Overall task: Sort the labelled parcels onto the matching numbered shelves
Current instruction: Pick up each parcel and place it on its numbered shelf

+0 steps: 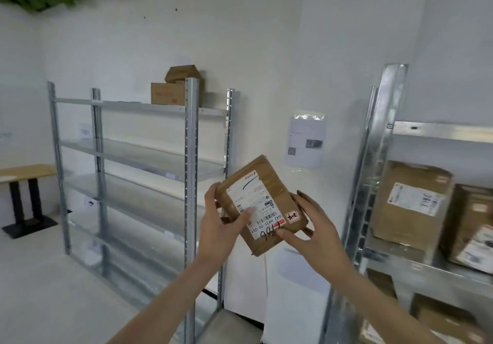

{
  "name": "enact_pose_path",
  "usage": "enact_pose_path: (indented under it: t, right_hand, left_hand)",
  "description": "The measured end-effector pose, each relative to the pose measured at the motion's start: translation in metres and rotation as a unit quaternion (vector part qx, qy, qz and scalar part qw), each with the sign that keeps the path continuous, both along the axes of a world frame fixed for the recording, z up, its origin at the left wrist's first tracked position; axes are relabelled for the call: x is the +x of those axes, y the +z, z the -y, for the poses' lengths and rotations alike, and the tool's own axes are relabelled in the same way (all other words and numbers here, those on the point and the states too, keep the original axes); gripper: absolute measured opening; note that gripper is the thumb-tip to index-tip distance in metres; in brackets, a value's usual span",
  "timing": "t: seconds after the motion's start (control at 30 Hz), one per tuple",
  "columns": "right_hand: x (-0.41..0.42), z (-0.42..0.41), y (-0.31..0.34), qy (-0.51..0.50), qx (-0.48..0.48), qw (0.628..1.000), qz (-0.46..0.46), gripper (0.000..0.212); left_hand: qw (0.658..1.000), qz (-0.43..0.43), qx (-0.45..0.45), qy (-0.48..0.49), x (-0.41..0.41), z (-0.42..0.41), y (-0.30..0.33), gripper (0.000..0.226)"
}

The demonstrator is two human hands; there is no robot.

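Note:
I hold a small brown cardboard parcel (269, 183) up in front of me with both hands. It carries a white shipping label with handwritten digits and a small red-edged sticker marked "2-4". My left hand (221, 221) grips its left edge, thumb across the label. My right hand (312, 226) holds its lower right corner, thumb on the front, fingers behind. A grey metal shelf rack (192, 157) stands to the left, behind the parcel, its middle and lower shelves bare. A second metal rack (384, 157) stands at the right.
Two cardboard boxes (170, 90) sit on the left rack's top shelf. Several labelled boxes (410, 205) fill the right rack. A paper notice (305, 141) hangs on the white wall between the racks. A wooden table (24, 173) stands at far left.

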State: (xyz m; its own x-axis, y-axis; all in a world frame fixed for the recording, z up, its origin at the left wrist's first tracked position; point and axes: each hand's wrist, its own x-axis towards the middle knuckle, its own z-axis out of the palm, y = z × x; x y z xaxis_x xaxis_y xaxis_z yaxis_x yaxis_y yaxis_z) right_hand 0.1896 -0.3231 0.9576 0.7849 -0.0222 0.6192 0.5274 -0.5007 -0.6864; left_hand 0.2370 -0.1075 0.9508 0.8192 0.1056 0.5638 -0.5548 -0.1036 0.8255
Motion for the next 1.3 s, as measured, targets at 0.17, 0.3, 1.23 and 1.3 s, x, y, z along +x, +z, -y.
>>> enact_pose_path:
  t: [0.17, 0.3, 1.23, 1.3]
  right_hand:
    - [-0.037, 0.027, 0.038, -0.066, 0.026, 0.997, 0.011, 0.067]
    - [-0.060, 0.037, 0.061, -0.095, 0.067, 0.993, 0.034, 0.064]
    - [-0.251, 0.166, 0.111, -0.399, 0.002, 0.916, 0.025, 0.071]
    - [-0.265, 0.176, 0.111, -0.444, 0.022, 0.895, 0.033, 0.068]
  left_hand:
    - [0.999, 0.035, 0.030, 0.017, -0.019, 0.026, 0.027, 0.052]
    - [0.999, 0.033, 0.024, -0.005, -0.028, 0.050, 0.040, 0.065]
    - [0.949, 0.021, 0.014, -0.315, -0.148, 0.243, 0.047, 0.046]
    - [0.942, 0.026, 0.018, -0.334, -0.159, 0.260, 0.049, 0.041]
